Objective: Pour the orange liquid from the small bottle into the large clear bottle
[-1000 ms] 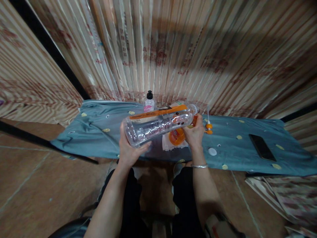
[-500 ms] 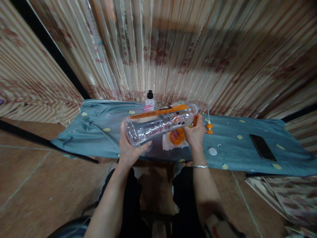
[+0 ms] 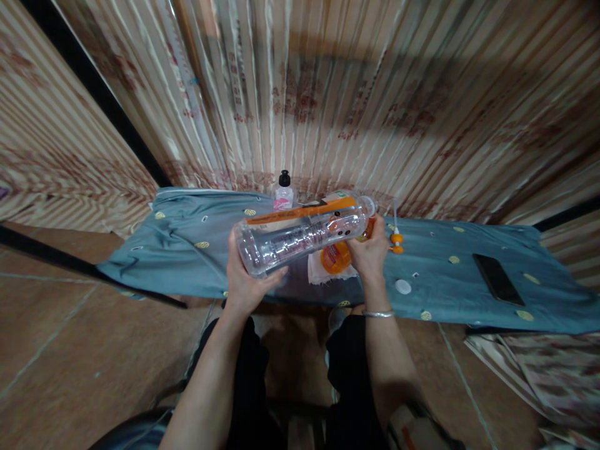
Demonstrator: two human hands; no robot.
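A clear plastic bottle (image 3: 304, 237) with an orange strip along its side lies on its side in the air above the blue-cloth table (image 3: 187, 250). My left hand (image 3: 246, 281) grips its base end, fingers wrapped round it. My right hand (image 3: 370, 250) is closed round the neck end, near the bottle's open mouth. Below the bottle, an orange lid (image 3: 335, 257) rests on a white cloth (image 3: 323, 272).
A small bottle with a black cap (image 3: 283, 190) stands at the table's back edge. An orange-and-white straw piece (image 3: 395, 234) and a white round cap (image 3: 402, 286) lie to the right; a black phone (image 3: 498, 279) lies farther right. Striped curtains hang behind.
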